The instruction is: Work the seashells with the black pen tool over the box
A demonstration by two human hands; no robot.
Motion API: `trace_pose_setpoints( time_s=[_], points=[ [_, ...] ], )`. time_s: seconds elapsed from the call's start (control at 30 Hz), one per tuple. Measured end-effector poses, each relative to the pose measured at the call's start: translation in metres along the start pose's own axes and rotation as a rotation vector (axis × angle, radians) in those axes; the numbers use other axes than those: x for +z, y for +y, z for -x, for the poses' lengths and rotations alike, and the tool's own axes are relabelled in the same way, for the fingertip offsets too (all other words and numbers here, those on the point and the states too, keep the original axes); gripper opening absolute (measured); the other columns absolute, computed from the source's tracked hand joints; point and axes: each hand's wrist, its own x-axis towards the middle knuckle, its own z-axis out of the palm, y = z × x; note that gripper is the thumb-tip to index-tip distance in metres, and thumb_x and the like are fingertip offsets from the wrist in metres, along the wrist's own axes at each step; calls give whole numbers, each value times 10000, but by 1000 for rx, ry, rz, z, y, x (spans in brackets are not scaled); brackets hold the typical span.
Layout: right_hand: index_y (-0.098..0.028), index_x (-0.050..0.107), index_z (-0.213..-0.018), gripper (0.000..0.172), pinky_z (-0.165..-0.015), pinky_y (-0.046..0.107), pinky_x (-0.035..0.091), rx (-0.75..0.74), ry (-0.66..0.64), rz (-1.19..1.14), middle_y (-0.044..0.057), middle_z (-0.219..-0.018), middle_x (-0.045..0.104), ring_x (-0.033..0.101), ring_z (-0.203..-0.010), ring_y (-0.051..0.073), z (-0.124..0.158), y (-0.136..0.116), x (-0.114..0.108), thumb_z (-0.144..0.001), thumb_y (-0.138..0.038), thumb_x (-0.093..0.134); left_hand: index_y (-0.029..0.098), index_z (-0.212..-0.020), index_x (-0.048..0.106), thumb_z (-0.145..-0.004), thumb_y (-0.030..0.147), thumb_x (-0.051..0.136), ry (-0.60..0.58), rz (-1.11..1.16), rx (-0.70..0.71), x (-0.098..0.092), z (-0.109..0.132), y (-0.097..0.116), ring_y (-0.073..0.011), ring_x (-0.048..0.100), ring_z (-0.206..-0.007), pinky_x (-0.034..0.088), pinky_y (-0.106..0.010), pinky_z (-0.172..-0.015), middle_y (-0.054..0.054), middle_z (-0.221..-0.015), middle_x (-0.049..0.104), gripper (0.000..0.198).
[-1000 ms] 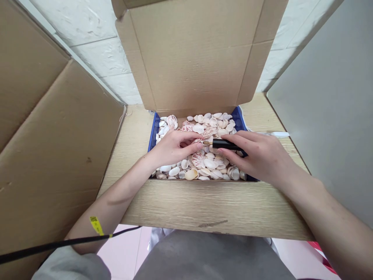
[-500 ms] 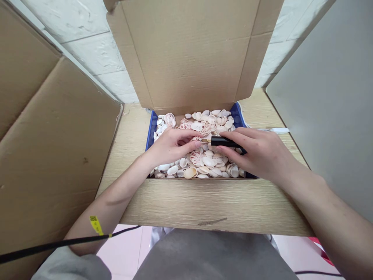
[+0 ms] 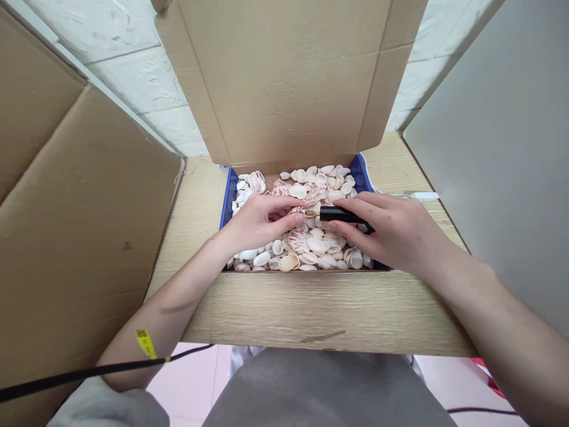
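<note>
Pinched between the thumb and fingers of my left hand (image 3: 262, 220) is a small seashell (image 3: 297, 210) with reddish-brown markings, partly hidden by the fingers. My right hand (image 3: 391, 231) is closed around a black mini drill (image 3: 340, 214) with a brass-coloured chuck, held level and pointing left. The drill's tip meets or nearly meets the shell; contact is too small to make out. Both hands are over a shallow cardboard box (image 3: 227, 198) with blue sides, filled with white and cream shells (image 3: 317, 244). A red-striped scallop shell (image 3: 299, 239) lies just below the drill.
The box's raised cardboard lid (image 3: 288, 77) stands behind it. A large cardboard panel (image 3: 89, 196) rises at left, and a grey panel (image 3: 498, 136) at right. A white cable (image 3: 422, 196) lies on the wooden table (image 3: 311, 308). A black cord (image 3: 102, 369) crosses my left forearm.
The whole view has shifted slightly. Both hands keep the same grip, with the drill still at the shell.
</note>
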Motion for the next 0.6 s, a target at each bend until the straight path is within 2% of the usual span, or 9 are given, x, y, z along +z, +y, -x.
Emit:
trace_pose_setpoints(
  time_s=[0.6],
  points=[
    [-154, 683, -1012, 250, -516, 284, 391, -23, 13, 16, 51, -782, 703, 620, -629, 173, -1, 1, 0, -969, -365, 556, 128, -1108, 749, -890, 387, 652, 9, -10, 30, 0, 0, -1, -157, 699, -714, 529, -225, -610, -75, -856, 769, 352]
  ],
)
